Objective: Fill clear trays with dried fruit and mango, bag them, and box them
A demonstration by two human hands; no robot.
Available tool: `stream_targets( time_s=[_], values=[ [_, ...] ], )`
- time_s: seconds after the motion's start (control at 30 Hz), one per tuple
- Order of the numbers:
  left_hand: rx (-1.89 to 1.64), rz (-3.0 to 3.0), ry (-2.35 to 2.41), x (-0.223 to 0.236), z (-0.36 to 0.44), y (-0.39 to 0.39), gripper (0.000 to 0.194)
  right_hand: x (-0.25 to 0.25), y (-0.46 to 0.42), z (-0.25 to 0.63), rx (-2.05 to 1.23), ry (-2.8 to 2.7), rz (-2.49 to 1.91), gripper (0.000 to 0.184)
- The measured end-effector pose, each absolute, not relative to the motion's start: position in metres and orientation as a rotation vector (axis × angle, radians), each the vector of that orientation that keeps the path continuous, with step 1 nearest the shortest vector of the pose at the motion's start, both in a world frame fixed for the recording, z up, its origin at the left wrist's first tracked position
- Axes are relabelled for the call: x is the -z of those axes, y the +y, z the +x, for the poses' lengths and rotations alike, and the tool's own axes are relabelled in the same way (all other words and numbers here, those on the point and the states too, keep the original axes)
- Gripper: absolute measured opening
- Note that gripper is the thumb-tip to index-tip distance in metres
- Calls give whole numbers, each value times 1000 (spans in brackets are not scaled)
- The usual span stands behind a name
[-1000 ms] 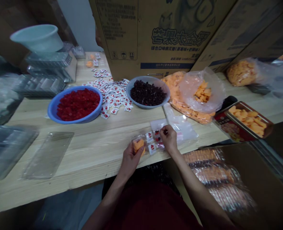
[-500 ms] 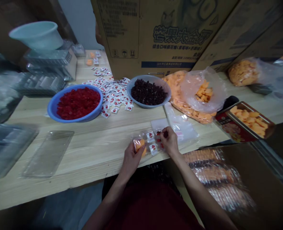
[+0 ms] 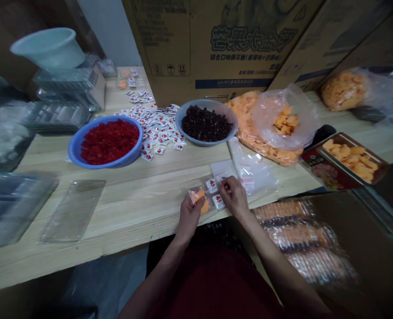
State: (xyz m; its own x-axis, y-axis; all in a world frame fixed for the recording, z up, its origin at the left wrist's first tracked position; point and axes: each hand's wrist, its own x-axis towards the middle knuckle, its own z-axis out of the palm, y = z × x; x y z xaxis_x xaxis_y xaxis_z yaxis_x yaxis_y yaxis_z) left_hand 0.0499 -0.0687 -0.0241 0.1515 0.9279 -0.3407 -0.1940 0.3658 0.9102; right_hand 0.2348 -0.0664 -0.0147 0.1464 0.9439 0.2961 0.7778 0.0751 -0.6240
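My left hand [image 3: 189, 216] is closed on the left end of a small clear plastic tray [image 3: 196, 187] near the table's front edge. Orange candy pieces [image 3: 203, 207] fill that end, under my thumb. Two small white sachets with a red print [image 3: 218, 202] lie in the tray's middle. Over its right end, my right hand [image 3: 236, 198] is closed in a pinch; something small and dark shows at the fingertips, too unclear to name. The right-end compartments are mostly hidden behind these fingers.
Behind are a blue bowl of red pieces [image 3: 110, 144], scattered sachets [image 3: 159, 128], a bowl of dark pieces [image 3: 206, 125] and bagged orange pieces [image 3: 266, 148]. Clear bags [image 3: 256, 177] lie near my right hand. A flat clear lid [image 3: 72, 210] lies left; an open carton [image 3: 372, 239] stands below right.
My left hand and the tray have shifted slightly right in view. The right hand's fingers now cover the tray's right end, where red pieces showed before.
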Motion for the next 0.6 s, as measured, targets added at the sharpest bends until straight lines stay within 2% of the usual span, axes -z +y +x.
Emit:
stream_targets(
  time_s=[0.1,0.2,0.43,0.6],
  values=[
    [-987,704,1064,31,57,-77,47,23,-95,250,-185,-1667,-1924,5],
    [-1014,654,1068,32,70,-83,51,25,-121,259,-155,-1635,-2015,13],
    [-1083,827,1096,23,106,-89,34,5,-135,229,-316,-1674,-1836,16],
    [-1050,824,1086,17,108,-85,30,-2,-121,221,-433,-1493,-1832,10]
  ],
)
